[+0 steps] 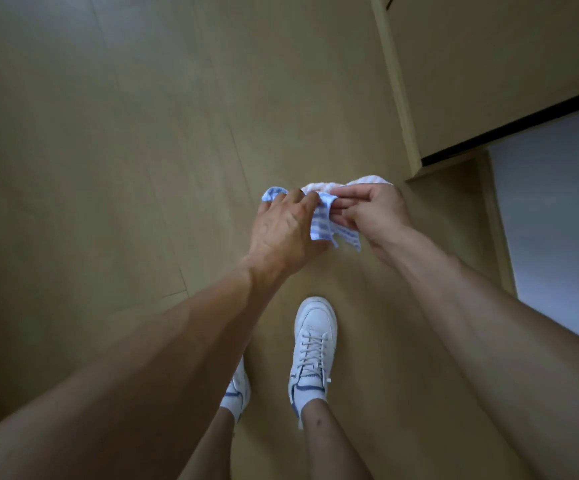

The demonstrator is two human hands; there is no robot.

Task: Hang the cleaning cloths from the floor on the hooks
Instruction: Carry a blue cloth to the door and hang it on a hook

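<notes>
Looking down through the head camera, I log a tan wood-look floor (108,133) filling the left half of the frame, plank seams running diagonally.

Centre frame: my left hand (283,230) reaches in from lower left, back of hand up, fingers curled over and gripping the blue-and-white striped cloth (321,223). One blue corner of that cloth pokes out past the fingertips at upper left of the hand; the rest hangs in folds between the two hands.

Just right of it, my right hand (374,213) pinches the same striped cloth between thumb and fingers. A second cloth, pale pink-and-white (343,184), shows just above both hands; it appears bunched against the right hand, but I cannot tell which fingers hold it. Both cloths are held up off the floor.

Lower centre: two white sneakers with blue trim, the left shoe (236,389) partly hidden by my left forearm, the right shoe (314,348) in full view.

Upper right: a beige cabinet (489,64) with a dark gap along its bottom edge. Far right: a pale grey-blue surface (558,220).
</notes>
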